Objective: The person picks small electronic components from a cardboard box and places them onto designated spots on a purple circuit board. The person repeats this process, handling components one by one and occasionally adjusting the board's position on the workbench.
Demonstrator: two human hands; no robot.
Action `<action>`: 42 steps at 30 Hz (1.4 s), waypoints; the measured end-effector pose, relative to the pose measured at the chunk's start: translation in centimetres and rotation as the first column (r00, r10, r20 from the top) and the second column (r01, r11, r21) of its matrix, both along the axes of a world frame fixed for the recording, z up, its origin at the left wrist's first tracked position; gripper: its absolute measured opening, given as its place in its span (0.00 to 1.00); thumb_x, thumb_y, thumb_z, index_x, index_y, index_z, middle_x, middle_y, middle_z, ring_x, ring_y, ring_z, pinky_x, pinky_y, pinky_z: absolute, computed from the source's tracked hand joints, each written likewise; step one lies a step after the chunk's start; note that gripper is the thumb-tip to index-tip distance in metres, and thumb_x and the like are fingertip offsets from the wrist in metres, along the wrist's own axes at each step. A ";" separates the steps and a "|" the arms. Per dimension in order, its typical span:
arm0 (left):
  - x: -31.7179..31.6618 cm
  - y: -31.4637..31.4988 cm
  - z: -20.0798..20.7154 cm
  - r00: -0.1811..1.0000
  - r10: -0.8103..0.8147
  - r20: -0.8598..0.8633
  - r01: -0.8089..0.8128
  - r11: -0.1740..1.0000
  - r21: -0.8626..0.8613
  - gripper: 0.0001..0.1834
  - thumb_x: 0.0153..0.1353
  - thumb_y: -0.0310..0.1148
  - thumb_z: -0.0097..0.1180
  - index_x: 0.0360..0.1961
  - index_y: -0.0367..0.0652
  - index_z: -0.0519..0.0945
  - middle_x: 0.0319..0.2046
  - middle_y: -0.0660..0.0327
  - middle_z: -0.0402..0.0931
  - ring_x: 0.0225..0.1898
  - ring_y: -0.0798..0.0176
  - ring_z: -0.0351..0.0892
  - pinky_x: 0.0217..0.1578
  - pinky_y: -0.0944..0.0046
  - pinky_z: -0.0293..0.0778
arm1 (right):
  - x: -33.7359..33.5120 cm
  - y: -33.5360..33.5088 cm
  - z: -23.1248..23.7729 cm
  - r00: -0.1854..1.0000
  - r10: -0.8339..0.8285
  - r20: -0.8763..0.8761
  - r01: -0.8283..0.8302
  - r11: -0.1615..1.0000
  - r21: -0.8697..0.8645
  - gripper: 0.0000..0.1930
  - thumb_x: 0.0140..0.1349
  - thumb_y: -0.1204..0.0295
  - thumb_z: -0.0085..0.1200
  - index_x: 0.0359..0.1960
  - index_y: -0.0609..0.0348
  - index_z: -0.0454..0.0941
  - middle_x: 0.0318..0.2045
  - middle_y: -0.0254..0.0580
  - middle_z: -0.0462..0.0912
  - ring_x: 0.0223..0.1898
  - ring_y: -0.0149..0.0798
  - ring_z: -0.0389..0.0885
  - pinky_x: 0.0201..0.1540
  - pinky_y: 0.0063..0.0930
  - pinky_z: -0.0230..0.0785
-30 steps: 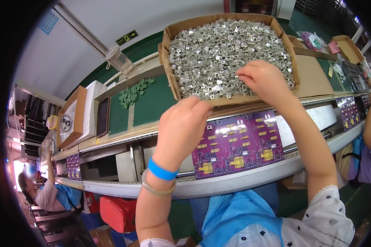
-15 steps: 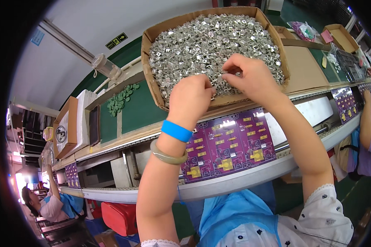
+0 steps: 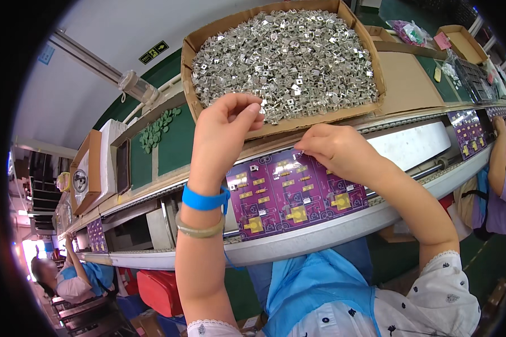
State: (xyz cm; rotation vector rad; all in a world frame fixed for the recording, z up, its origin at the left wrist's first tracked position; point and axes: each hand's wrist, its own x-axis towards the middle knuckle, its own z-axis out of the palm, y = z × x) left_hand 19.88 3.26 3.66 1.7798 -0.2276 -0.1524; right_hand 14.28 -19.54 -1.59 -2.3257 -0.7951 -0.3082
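Observation:
Below the carton lies a purple circuit board [image 3: 281, 196] with yellow pads and small parts. My right hand [image 3: 340, 150] is pinched at the board's upper edge, with a small silver metal clip [image 3: 297, 155] at its fingertips. One metal clip [image 3: 254, 168] sits on the board's upper left part. My left hand [image 3: 222, 129] hovers by the carton's near edge, thumb and fingers drawn together; whatever they hold is hidden. A cardboard carton [image 3: 281, 128] full of loose silver metal clips [image 3: 287, 62] stands just beyond both hands.
The board rests on a conveyor with a metal front rail [image 3: 298, 237]. Green disc-shaped parts [image 3: 158, 130] lie left of the carton. Another purple board [image 3: 468, 135] is farther right, near a co-worker's arm [image 3: 497, 160]. A second person [image 3: 67, 275] sits at the far left.
Both hands have left the pile of clips. My right hand came down to the board, my left moved left to the carton's near edge. A clip now shows on the board's upper left.

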 end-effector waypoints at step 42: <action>-7.2 0.8 -3.0 0.844 -0.363 0.395 -0.021 0.714 0.700 0.12 0.55 0.25 0.65 0.42 0.42 0.85 0.34 0.55 0.81 0.39 0.48 0.81 0.38 0.53 0.77 | 0.7 -1.4 2.2 0.982 -0.134 0.129 0.132 0.991 0.026 0.07 0.63 0.68 0.60 0.39 0.54 0.85 0.35 0.41 0.85 0.39 0.48 0.84 0.42 0.41 0.76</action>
